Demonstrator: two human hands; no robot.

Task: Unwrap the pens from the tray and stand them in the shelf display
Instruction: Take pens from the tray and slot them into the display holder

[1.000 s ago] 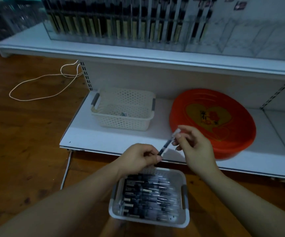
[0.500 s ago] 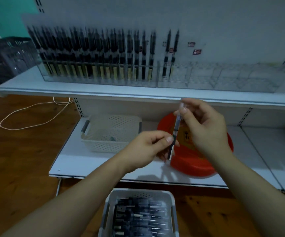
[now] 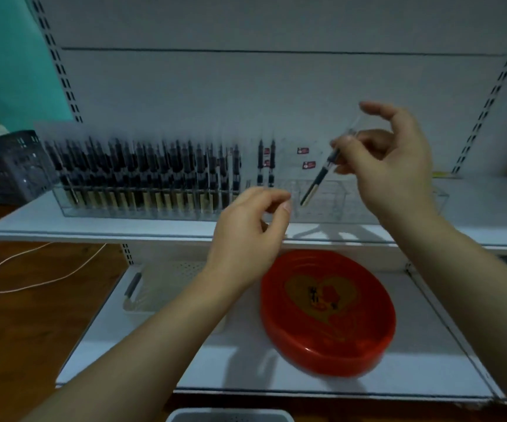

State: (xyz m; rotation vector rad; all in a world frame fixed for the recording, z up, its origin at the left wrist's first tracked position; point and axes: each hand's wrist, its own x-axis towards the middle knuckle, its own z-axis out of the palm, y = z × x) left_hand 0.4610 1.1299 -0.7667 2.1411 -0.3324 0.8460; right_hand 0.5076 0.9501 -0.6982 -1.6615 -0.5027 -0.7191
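Your right hand (image 3: 394, 166) pinching 1 pen (image 3: 322, 175) tilted above the clear shelf display (image 3: 331, 202), your left hand (image 3: 250, 236) just below-left, fingertips curled together, whether pinching wrapper unclear

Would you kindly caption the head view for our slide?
Right hand holds a pen tilted above the clear shelf display; left hand pinches near its lower tip.

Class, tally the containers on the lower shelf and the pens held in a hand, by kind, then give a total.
Red trays: 1
White perforated baskets: 1
Pens held in the right hand: 1
Total: 3
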